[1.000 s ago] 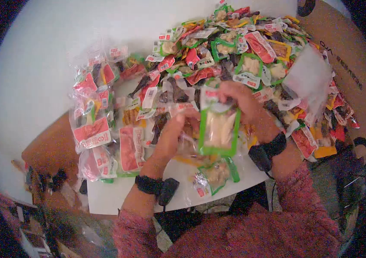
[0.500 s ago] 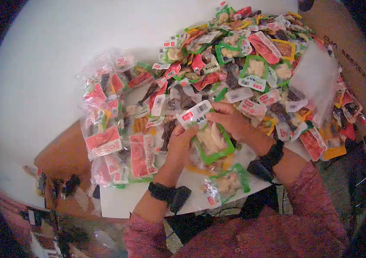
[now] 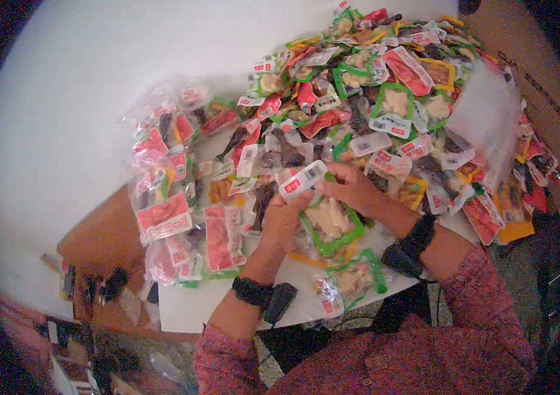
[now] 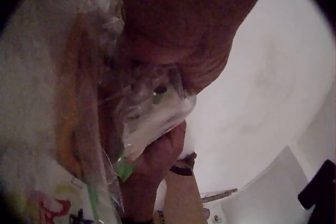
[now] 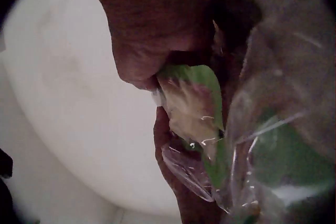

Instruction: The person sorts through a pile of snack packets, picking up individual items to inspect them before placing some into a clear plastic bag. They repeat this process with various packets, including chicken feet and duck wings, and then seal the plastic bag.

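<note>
A clear, green-edged snack packet (image 3: pixel 334 222) with pale pieces inside tilts over the near side of the table in the head view. Its white label end (image 3: pixel 304 182), with a barcode and a red mark, points up and left. My left hand (image 3: pixel 281 222) pinches the label's lower left, thumb on top. From the right, my right hand (image 3: pixel 352 187) pinches the same end near its right corner. In the left wrist view, clear film (image 4: pixel 157 103) runs between the two hands. The right wrist view shows the packet's pale contents (image 5: pixel 191 106) beneath my fingers.
A large heap of packets (image 3: pixel 392 102) covers the table's back and right. Clear bags of red-labelled packets (image 3: pixel 165 214) lie at the left. Another green-edged packet (image 3: pixel 356 280) lies by the white table's (image 3: pixel 194 309) near edge. A cloudy plastic bag (image 3: pixel 484 115) rests on the heap.
The packet has gone from nearly upright to tilted, its label end now toward the left. Both hands have come together on that end. During the last half second they stay almost still.
</note>
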A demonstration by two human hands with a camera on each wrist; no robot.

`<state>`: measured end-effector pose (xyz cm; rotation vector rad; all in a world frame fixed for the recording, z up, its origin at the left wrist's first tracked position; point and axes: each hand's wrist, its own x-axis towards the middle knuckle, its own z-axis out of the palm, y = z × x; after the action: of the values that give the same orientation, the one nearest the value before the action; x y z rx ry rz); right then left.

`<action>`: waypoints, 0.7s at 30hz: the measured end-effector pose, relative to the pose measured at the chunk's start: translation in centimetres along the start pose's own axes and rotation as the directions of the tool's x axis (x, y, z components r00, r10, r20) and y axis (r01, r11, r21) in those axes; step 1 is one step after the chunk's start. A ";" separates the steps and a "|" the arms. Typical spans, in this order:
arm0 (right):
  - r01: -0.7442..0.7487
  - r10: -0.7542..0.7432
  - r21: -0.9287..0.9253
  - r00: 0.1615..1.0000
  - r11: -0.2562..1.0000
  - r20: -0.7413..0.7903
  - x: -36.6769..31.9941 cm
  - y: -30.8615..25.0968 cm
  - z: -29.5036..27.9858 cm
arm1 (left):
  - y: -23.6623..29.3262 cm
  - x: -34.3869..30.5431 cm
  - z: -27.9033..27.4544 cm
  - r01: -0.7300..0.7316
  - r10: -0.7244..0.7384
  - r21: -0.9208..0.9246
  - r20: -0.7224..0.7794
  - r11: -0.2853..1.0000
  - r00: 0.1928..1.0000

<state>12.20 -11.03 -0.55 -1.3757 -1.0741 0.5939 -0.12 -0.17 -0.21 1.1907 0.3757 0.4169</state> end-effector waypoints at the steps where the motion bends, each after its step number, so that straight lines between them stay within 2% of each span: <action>1: 0.062 -0.062 -0.035 0.998 0.997 -0.007 -0.1 -0.2 0.2 | -0.1 0.0 0.0 -0.028 0.028 -0.038 0.008 0.999 1.000; 2: 0.124 -0.125 -0.069 0.992 0.990 -0.012 -0.1 -0.4 0.4 | -0.3 0.0 -0.1 -0.055 0.056 -0.075 0.015 0.996 0.998; 3: 0.125 -0.125 -0.066 0.992 0.990 -0.008 -0.2 -0.7 0.4 | -0.5 0.2 -0.4 -0.056 0.057 -0.074 0.010 0.996 0.998; 5: 0.003 -0.001 -0.070 1.000 0.998 0.025 -0.4 -1.4 0.2 | -1.0 0.6 -0.9 -0.054 0.056 -0.024 0.067 0.998 0.996; 8: 0.026 -0.026 -0.049 1.000 0.998 0.010 -0.4 -1.5 0.3 | -0.6 0.4 -0.6 0.023 -0.021 -0.061 0.030 0.998 0.999; 12: 0.053 -0.052 -0.100 0.999 0.994 0.017 -0.4 -1.4 0.2 | -0.3 0.3 -0.5 -0.011 0.011 0.009 0.014 1.000 1.000; 17: 0.015 -0.015 0.011 1.000 1.000 0.022 -0.4 -0.8 0.4 | -0.6 0.7 -0.7 0.070 -0.069 0.037 -0.044 0.997 0.997; 21: 0.029 -0.029 -0.003 1.000 1.000 0.006 -0.4 -1.1 0.5 | 0.1 0.2 -0.3 0.072 -0.071 0.015 -0.025 0.997 0.997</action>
<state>11.38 -11.31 0.32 -1.3598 -1.0986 0.5761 -0.04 0.19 -0.23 1.1846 0.4423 0.3676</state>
